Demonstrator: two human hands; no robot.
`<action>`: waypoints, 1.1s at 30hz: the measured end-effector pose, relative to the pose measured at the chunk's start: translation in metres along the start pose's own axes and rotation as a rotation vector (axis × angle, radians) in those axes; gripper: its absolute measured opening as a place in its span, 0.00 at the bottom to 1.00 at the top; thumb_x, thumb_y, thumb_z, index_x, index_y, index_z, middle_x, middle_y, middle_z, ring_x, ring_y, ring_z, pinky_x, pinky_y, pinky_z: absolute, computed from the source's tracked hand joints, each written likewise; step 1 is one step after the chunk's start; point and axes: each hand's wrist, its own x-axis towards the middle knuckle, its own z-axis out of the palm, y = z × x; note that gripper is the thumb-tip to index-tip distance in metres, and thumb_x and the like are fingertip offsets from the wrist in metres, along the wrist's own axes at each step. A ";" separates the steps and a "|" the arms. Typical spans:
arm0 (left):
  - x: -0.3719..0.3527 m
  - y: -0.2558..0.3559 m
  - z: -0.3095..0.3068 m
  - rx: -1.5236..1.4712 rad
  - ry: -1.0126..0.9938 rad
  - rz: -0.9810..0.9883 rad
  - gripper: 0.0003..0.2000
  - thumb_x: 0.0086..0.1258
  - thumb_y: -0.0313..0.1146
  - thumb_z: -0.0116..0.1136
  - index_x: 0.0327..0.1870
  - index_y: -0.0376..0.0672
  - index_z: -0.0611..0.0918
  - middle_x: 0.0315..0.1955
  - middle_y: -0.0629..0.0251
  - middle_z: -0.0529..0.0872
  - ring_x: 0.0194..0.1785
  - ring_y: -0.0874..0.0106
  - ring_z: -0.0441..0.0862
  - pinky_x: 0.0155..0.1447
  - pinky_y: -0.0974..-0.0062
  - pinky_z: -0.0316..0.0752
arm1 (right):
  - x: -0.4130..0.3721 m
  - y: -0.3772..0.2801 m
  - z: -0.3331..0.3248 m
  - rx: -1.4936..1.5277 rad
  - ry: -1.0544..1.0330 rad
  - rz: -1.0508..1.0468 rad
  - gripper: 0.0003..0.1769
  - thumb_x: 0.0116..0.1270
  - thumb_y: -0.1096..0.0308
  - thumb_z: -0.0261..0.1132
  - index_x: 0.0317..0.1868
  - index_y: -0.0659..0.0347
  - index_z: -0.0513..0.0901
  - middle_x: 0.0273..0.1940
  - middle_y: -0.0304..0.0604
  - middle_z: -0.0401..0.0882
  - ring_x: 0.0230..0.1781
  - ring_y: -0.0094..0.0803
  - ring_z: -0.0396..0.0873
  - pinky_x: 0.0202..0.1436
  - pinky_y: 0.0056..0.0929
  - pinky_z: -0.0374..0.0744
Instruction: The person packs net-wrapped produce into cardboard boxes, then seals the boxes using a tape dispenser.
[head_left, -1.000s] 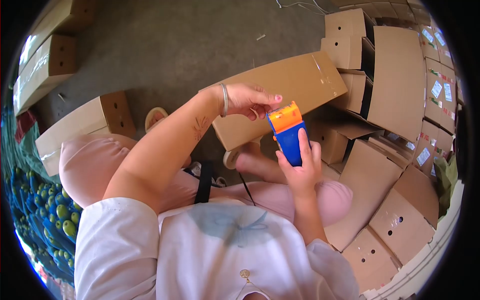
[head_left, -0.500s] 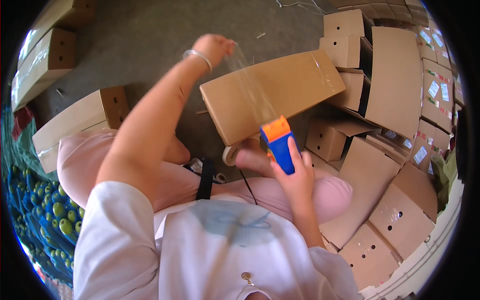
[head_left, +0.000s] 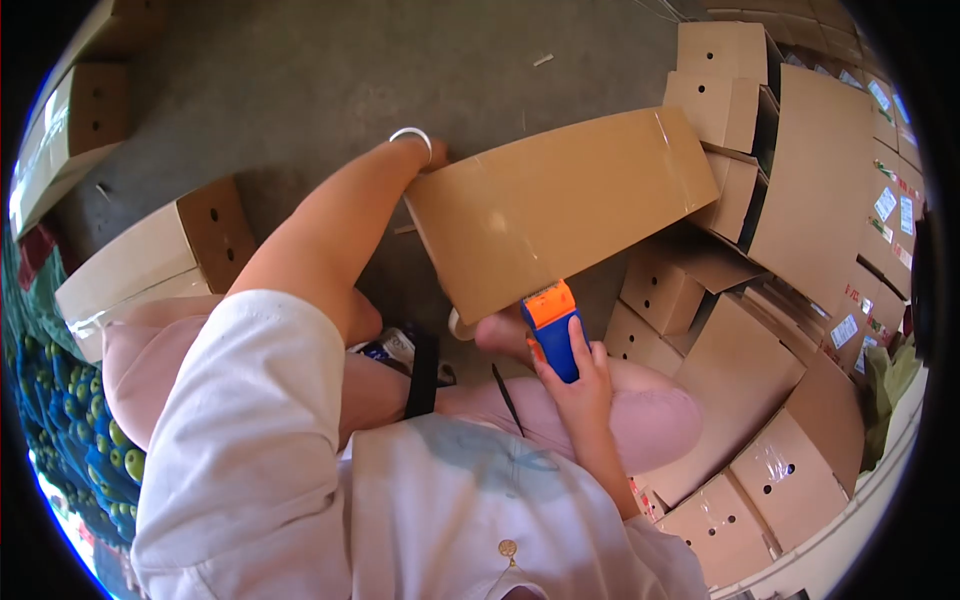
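Observation:
A long brown cardboard box (head_left: 570,200) lies in front of me, with tape near its right end. My left hand (head_left: 436,155), below a pale bracelet, is at the box's far left corner; its fingers are mostly hidden behind the edge. In my right hand (head_left: 585,375) is a blue and orange tape dispenser (head_left: 556,330), its orange head against the box's near edge. Clear tape seems to run across the box's top near the left end, though it is hard to see.
Brown boxes (head_left: 810,170) are stacked on the right, some with open flaps. Another box (head_left: 150,250) lies at the left, near green fruit in blue netting (head_left: 80,430). My bent legs (head_left: 650,425) are on the near side of the box, above the grey floor (head_left: 300,90).
My left hand has come down from above the floor to the box's far corner. The stretched tape no longer hangs in the air. The dispenser is now at the near edge.

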 end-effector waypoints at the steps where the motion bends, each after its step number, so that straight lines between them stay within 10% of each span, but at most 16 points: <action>1: -0.012 0.010 -0.012 0.133 -0.021 -0.073 0.23 0.66 0.45 0.58 0.58 0.40 0.81 0.60 0.53 0.79 0.63 0.53 0.76 0.64 0.55 0.71 | -0.001 0.001 0.001 0.000 -0.003 0.000 0.44 0.49 0.60 0.78 0.69 0.46 0.71 0.35 0.48 0.70 0.34 0.45 0.77 0.37 0.39 0.79; 8: -0.004 -0.034 -0.102 0.332 0.428 0.125 0.20 0.65 0.43 0.57 0.53 0.41 0.83 0.52 0.54 0.85 0.52 0.55 0.83 0.53 0.62 0.78 | 0.082 -0.052 -0.002 0.017 0.095 -0.143 0.40 0.54 0.54 0.74 0.69 0.40 0.71 0.35 0.48 0.73 0.33 0.49 0.80 0.37 0.42 0.80; 13: -0.173 0.059 -0.080 0.350 0.463 -0.214 0.20 0.63 0.45 0.59 0.49 0.41 0.84 0.45 0.55 0.87 0.51 0.60 0.84 0.56 0.66 0.77 | 0.174 -0.106 0.008 -0.012 0.109 -0.198 0.37 0.56 0.46 0.69 0.67 0.41 0.73 0.38 0.53 0.77 0.38 0.52 0.82 0.42 0.46 0.80; 17: -0.197 0.101 0.041 0.526 0.627 -0.293 0.57 0.50 0.65 0.67 0.76 0.41 0.52 0.77 0.52 0.42 0.79 0.47 0.37 0.74 0.38 0.45 | 0.205 -0.122 0.018 -0.039 0.119 -0.229 0.36 0.57 0.45 0.67 0.67 0.41 0.73 0.39 0.55 0.79 0.39 0.53 0.82 0.44 0.46 0.81; 21: -0.161 0.064 0.082 0.554 1.003 -0.123 0.54 0.52 0.58 0.68 0.76 0.40 0.52 0.76 0.48 0.46 0.78 0.43 0.39 0.77 0.52 0.49 | 0.179 -0.100 0.019 -0.072 0.140 -0.261 0.36 0.57 0.45 0.67 0.67 0.40 0.73 0.37 0.54 0.78 0.36 0.52 0.82 0.42 0.46 0.81; 28: -0.191 0.070 0.029 0.599 0.821 -0.120 0.53 0.53 0.59 0.67 0.75 0.37 0.55 0.75 0.45 0.51 0.77 0.42 0.46 0.74 0.58 0.59 | 0.101 -0.027 0.037 -0.080 0.214 -0.249 0.37 0.53 0.49 0.73 0.66 0.36 0.75 0.31 0.47 0.72 0.29 0.49 0.81 0.32 0.44 0.80; 33: -0.215 0.071 -0.079 0.443 0.669 -0.166 0.46 0.57 0.56 0.65 0.72 0.36 0.60 0.72 0.51 0.60 0.75 0.53 0.58 0.70 0.59 0.65 | 0.178 -0.109 0.002 -0.016 0.289 -0.317 0.36 0.55 0.45 0.70 0.66 0.39 0.75 0.36 0.48 0.76 0.33 0.48 0.82 0.37 0.44 0.80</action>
